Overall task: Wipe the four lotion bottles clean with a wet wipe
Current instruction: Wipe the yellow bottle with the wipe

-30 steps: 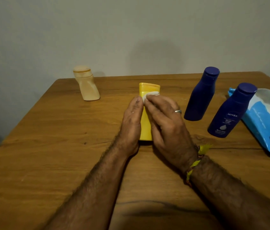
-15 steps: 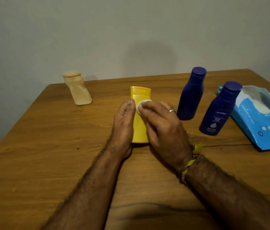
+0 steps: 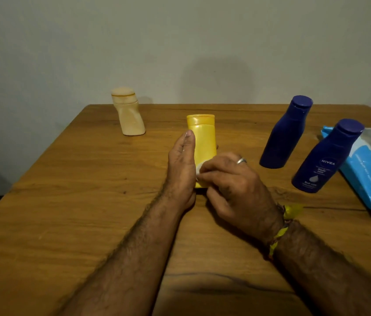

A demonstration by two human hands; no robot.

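Now your left hand (image 3: 183, 165) lies flat against the yellow bottle (image 3: 202, 137), fingers straight, steadying it upright on the tabletop (image 3: 77, 201). Your right hand (image 3: 230, 179) pinches a wet wipe (image 3: 199, 171), rubbing its lower front.

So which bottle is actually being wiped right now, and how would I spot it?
Look at the middle of the wooden table, where both hands meet. Standing between the left hand and the right hand is the yellow bottle. It is the only bright yellow one; the others are beige or dark blue.
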